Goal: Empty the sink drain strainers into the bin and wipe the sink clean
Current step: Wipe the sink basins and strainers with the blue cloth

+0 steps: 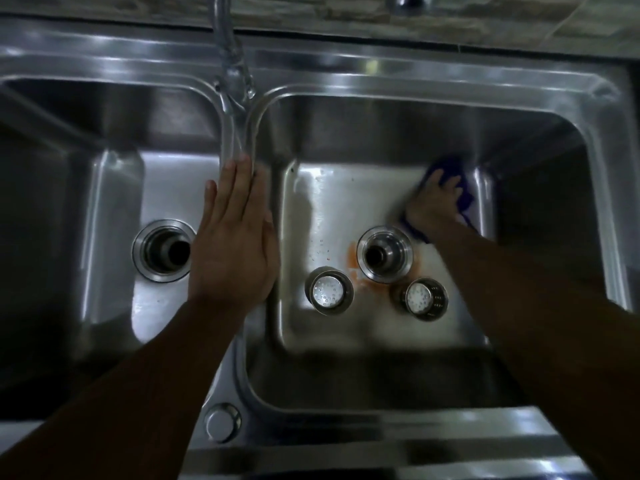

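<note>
A steel double sink fills the view, with a left basin (114,188) and a right basin (346,195). My right hand (434,202) presses a purple cloth (462,192) onto the far right of the right basin's floor. My left hand (235,237) lies flat, fingers together, on the divider (239,133) between the basins. Two metal strainer baskets stand on the right basin's floor, one (329,289) left of the open drain (385,253) and one (422,298) to its right. An orange stain (354,259) surrounds that drain. The left drain (162,250) is open too.
The tap (230,64) rises from the back rim over the divider. A round steel cap (221,422) sits on the front rim. A tiled wall (346,8) runs behind the sink. Small specks dot the right basin's floor near the left strainer.
</note>
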